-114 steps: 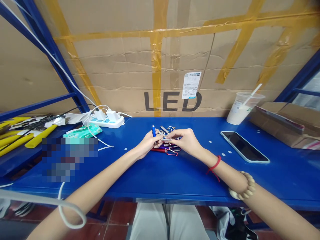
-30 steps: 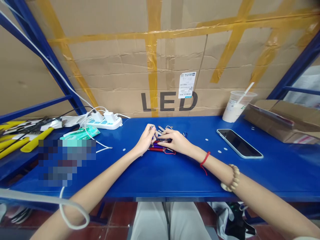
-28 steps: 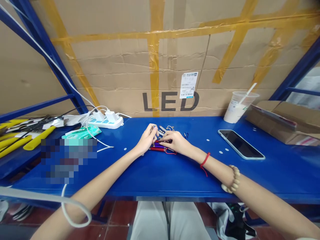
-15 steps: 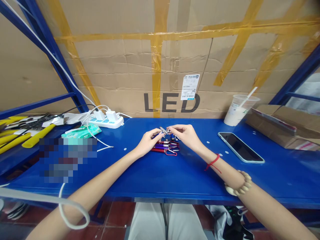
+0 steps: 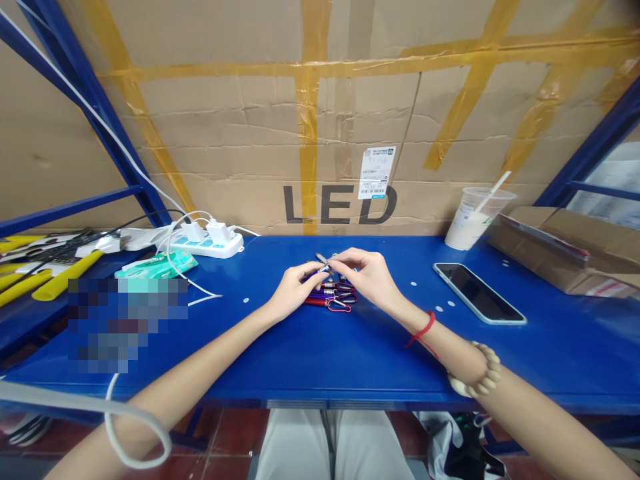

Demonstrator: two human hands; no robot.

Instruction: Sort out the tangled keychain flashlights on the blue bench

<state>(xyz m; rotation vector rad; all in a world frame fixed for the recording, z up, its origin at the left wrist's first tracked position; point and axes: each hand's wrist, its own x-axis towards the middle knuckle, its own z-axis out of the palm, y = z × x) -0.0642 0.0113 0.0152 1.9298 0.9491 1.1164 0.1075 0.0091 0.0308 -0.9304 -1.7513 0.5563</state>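
Over the middle of the blue table, my left hand (image 5: 295,288) is closed, pinching a small silver-and-blue metal tube (image 5: 324,268) between thumb and fingers. The fingertips of my right hand (image 5: 367,272) meet at the tube's end, closed on a small part too hidden to name. Just below my hands lies a row of slim tubes with clips, among them a red tube (image 5: 316,302) with a red carabiner (image 5: 340,307) and a purple tube (image 5: 327,292). My fingers partly cover this row. A small silver piece (image 5: 321,258) shows beyond my fingertips.
On the right lie a phone (image 5: 480,293), a plastic cup (image 5: 475,220) with a straw, and an open cardboard box (image 5: 565,250). A power strip (image 5: 215,245), a green packet (image 5: 155,265) and yellow-handled tools (image 5: 67,277) are at left. A white cable (image 5: 135,427) loops near my left forearm.
My right fingertips have moved slightly left, closer to my left hand, and now meet the end of the tube. The whole view has shifted a little.
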